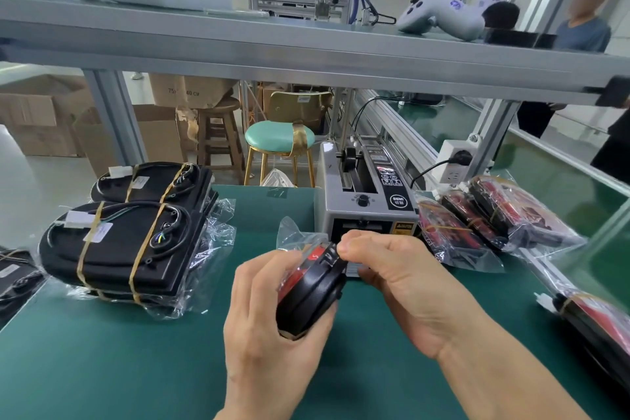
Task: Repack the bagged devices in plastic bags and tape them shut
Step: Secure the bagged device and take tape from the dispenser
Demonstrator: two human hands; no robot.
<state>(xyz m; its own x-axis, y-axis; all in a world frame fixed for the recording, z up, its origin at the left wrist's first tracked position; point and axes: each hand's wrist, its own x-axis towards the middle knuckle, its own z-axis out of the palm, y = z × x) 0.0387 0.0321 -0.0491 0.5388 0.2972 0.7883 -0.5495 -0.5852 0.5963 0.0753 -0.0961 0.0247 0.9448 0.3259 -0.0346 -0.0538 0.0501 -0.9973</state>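
A black and red device (312,290) in a clear plastic bag (293,235) is held on edge above the green table (102,361). My left hand (266,314) grips its lower end from the left. My right hand (388,276) pinches the bag's top edge against the device, just in front of the grey tape dispenser (366,201). A short strip of tape seems to hang under my right thumb. The bag's loose mouth sticks up behind the device.
Two stacks of black devices (126,242) bound with yellow bands lie on loose bags at the left. Several bagged devices (491,225) lie at the right, one more (593,320) at the right edge. A shelf rail (306,54) crosses overhead. Two people stand far right.
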